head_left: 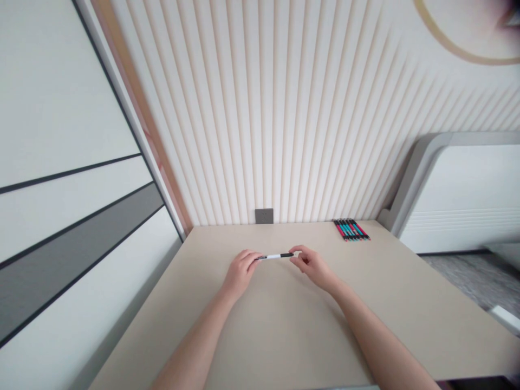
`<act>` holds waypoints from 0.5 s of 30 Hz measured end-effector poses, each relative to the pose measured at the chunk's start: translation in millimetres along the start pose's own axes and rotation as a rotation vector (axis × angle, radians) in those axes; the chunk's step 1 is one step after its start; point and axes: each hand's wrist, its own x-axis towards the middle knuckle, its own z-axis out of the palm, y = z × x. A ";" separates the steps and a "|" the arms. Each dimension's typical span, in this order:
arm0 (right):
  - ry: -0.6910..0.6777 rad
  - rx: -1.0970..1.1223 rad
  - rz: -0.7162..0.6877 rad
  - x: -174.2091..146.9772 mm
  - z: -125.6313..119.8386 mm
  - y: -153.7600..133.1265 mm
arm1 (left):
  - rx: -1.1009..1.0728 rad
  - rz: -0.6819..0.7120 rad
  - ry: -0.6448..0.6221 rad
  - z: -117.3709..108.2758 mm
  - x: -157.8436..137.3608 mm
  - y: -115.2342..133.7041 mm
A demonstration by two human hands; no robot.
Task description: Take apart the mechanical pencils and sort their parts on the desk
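Note:
A white pen with a black grip [274, 256] is held level just above the table, lying crosswise between my two hands. My left hand [240, 271] pinches its clip end, fingers closed and seen from the back. At the other end, the thumb and forefinger of my right hand [312, 265] close around the black tip. Off to the right, near the wall, several red, teal and black pens [351, 230] lie side by side in a neat row on the table.
The beige table [280, 325] meets a ribbed white wall [268, 108] at the back. A dark wall socket [264, 216] sits just above its far edge. A white and grey cabinet [73, 227] borders the left side; a bed with a pale headboard [467, 189] stands at the right.

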 end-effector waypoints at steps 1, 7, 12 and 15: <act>-0.004 -0.017 0.000 -0.2 0.7 -0.3 | 0.000 0.010 -0.001 0.2 -0.1 -0.2; -0.040 -0.039 0.076 -0.9 3.9 0.2 | 0.026 0.072 0.018 0.8 -1.4 -1.9; -0.043 -0.014 0.088 0.0 3.4 0.5 | 0.018 0.045 0.009 -0.2 -1.0 -0.9; -0.023 0.010 0.040 0.5 1.6 -0.2 | 0.020 0.017 0.020 -1.0 -0.1 0.4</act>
